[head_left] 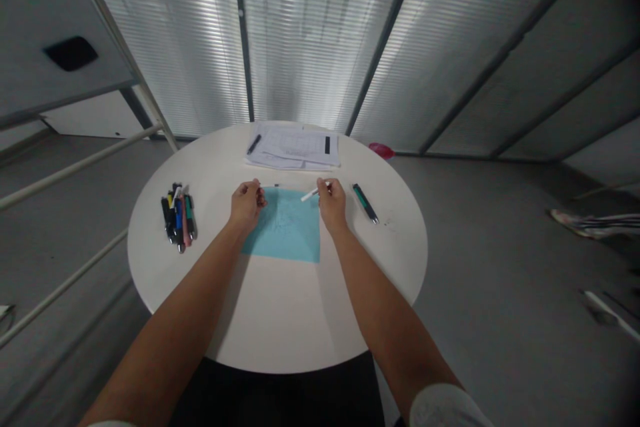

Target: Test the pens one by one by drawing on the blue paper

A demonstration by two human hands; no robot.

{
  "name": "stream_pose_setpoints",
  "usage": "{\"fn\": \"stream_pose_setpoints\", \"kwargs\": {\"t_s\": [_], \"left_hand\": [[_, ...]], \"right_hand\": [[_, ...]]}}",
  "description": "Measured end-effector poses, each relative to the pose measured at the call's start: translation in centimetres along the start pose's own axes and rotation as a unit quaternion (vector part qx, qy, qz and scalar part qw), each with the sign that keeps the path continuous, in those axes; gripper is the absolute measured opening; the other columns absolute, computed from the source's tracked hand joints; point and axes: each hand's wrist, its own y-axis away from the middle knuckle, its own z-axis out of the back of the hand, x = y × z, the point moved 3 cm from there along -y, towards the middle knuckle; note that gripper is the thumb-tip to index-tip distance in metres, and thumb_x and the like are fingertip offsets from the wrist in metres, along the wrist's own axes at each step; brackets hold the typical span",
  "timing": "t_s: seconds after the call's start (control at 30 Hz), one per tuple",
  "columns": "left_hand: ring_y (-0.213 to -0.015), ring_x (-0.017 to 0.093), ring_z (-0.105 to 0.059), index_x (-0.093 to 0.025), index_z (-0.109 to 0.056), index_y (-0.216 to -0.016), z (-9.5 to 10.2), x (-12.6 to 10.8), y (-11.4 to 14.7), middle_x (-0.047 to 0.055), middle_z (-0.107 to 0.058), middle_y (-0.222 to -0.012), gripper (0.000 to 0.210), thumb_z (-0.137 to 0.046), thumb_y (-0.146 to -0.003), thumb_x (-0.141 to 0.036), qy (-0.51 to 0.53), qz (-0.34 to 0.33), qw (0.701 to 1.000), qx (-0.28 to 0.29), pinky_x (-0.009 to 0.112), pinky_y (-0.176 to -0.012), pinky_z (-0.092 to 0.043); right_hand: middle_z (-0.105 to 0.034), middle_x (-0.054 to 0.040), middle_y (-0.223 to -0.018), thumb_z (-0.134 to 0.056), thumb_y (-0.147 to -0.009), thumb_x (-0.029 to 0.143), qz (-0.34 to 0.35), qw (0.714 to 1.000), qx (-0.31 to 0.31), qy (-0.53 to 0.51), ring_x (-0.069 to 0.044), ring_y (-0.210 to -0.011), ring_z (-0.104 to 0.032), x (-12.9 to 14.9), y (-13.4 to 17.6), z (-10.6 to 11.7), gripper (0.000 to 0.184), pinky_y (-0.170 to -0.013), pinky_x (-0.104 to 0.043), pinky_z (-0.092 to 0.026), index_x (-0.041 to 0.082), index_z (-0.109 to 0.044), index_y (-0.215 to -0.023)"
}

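White stick (pixel 309 195) pinched in the right hand (pixel 333 203) over a blue sheet (pixel 290 233)

Across the top of my feed, a wall of blinds (pixel 305 33) runs out of frame. Next, the round white table (pixel 280 320) fills the middle, both forearms blocking my view of its near part. Upper left, a grey board (pixel 40 0) is cut by the edge; at bottom centre, a dark shape (pixel 275 393), and I can't tell whether it's seat or clothing.

There's the blue sheet, dead centre! Its marks are too faint to read, and the hands crowd its upper corners. Above it lie overlapping white papers (pixel 295 155), print illegible from here. Far right, a striped leg (pixel 615 223) is chopped off by the frame.

Left of centre, a bundle of pens (pixel 179 217), piled so tightly that I can't count them. The left hand (pixel 247 207) has its fingers curled close, beside a thin piece with a dark tip (pixel 277 185); whether it grips that, I can't tell. Right of centre, a green-and-black pen (pixel 365 203) lies apart near the right hand. Beyond the table's upper right rim, a reddish object (pixel 381 150), partly hidden. And the white stick: angled, slim, its far end lost in the right hand's fingers!
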Motion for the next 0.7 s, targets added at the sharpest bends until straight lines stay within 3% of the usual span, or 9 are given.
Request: {"fn": "stream_pose_setpoints", "kwargs": {"t_s": [0.13,0.33,0.53,0.7], "left_hand": [[-0.046,0.007,-0.044,-0.018,-0.051,-0.073,0.0,0.1,0.0,-0.003,-0.052,-0.058,0.024,-0.071,-0.075,-0.031,-0.003,-0.003,1.000,0.005,0.022,-0.045,-0.037],[-0.047,0.007,-0.044,-0.019,-0.051,-0.073,-0.2,0.0,0.1,-0.003,-0.052,-0.058,0.023,-0.070,-0.076,-0.032,-0.018,-0.005,1.000,0.010,0.022,-0.046,-0.038],[-0.046,0.007,-0.044,-0.018,-0.052,-0.073,0.0,0.3,-0.1,-0.003,-0.052,-0.059,0.022,-0.070,-0.075,-0.031,-0.034,-0.012,0.999,0.023,0.022,-0.046,-0.038],[-0.047,0.007,-0.045,-0.018,-0.053,-0.073,0.0,0.3,-0.1,-0.003,-0.053,-0.059,0.022,-0.070,-0.075,-0.031,-0.037,-0.016,0.999,0.028,0.023,-0.047,-0.038]], "right_hand": [[-0.046,0.0074,-0.061,-0.055,-0.085,0.049,0.061,0.992,-0.007,0.113,-0.009,-0.055,-0.044,0.9,0.5,0.3,0.028,-0.058,-0.022,-0.036,0.021,-0.052,-0.079],[-0.052,0.0044,-0.068,-0.046,-0.091,0.045,0.113,0.973,-0.004,0.199,-0.011,-0.059,-0.047,1.6,0.9,0.3,0.025,-0.061,-0.024,-0.036,0.021,-0.055,-0.087],[-0.058,0.0023,-0.078,-0.043,-0.089,0.036,0.053,0.975,0.006,0.218,-0.014,-0.063,-0.052,0.5,0.6,0.3,0.019,-0.066,-0.026,-0.039,0.023,-0.056,-0.094],[-0.062,-0.0001,-0.081,-0.046,-0.083,0.026,0.029,0.952,0.022,0.304,-0.018,-0.073,-0.055,-0.2,0.4,0.2,0.014,-0.069,-0.028,-0.038,0.023,-0.056,-0.093]]}}
